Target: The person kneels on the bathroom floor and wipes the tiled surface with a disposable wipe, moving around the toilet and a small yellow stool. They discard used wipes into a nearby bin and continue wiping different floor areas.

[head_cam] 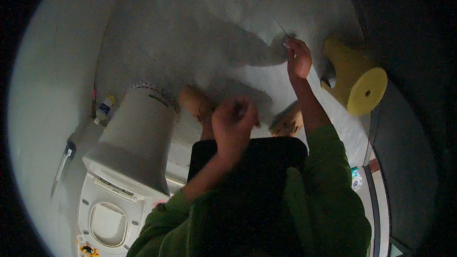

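Note:
My right hand (300,59) reaches forward and right, its fingers bent together above the grey floor (185,14). A tiny pale spot shows at its fingertips, and a thin dark line on the floor runs up to them; whether it pinches anything I cannot tell. My left hand (234,125) is curled in front of my body, thumb and fingers drawn close; the dark inside of its curl is too dim to make out. Below the hands are my feet, the left (194,103) and the right (291,119). Green sleeves (326,164) cover both forearms near the elbows.
A yellow stool (367,91) with a round, holed seat stands to the right. At left is a white toilet fixture (139,135) with its seat (107,221). Beside it lies a bottle (105,109) near the wall (39,89), where a white-handled object (63,164) hangs.

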{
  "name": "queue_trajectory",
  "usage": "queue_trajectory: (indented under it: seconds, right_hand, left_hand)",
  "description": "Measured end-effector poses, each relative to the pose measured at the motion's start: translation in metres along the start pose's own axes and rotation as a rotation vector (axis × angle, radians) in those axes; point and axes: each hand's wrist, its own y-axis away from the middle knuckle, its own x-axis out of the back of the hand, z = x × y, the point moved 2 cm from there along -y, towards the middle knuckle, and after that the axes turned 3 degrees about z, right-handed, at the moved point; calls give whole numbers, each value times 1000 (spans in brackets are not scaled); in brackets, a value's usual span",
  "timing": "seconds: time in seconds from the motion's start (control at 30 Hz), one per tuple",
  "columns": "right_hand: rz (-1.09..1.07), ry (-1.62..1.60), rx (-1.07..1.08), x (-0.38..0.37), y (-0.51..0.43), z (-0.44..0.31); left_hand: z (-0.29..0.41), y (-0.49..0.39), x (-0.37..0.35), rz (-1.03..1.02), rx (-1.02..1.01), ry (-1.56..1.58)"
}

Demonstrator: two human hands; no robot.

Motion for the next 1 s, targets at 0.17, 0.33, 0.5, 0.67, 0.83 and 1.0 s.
queue_trajectory:
  seconds: [0.17, 0.33, 0.5, 0.67, 0.83, 1.0]
  right_hand:
    - [-109, 349, 246, 8, -86, 20]
    - [62, 290, 137, 11, -225, 28]
    - [-12, -410, -108, -59, -132, 10]
    - [-403, 296, 455, -39, -119, -23]
    - [-21, 47, -156, 6, -217, 12]
    - [-703, 531, -185, -89, -70, -25]
  left_hand:
    - [-49, -125, -14, 120, -78, 81]
    - [-54, -214, 3, 115, -144, -64]
    - [-32, -240, 41, 180, -202, -131]
    - [-37, -234, 63, 172, -124, -245]
    - [-72, -227, 86, 165, -143, -214]
    - [-85, -206, 88, 179, -27, -240]
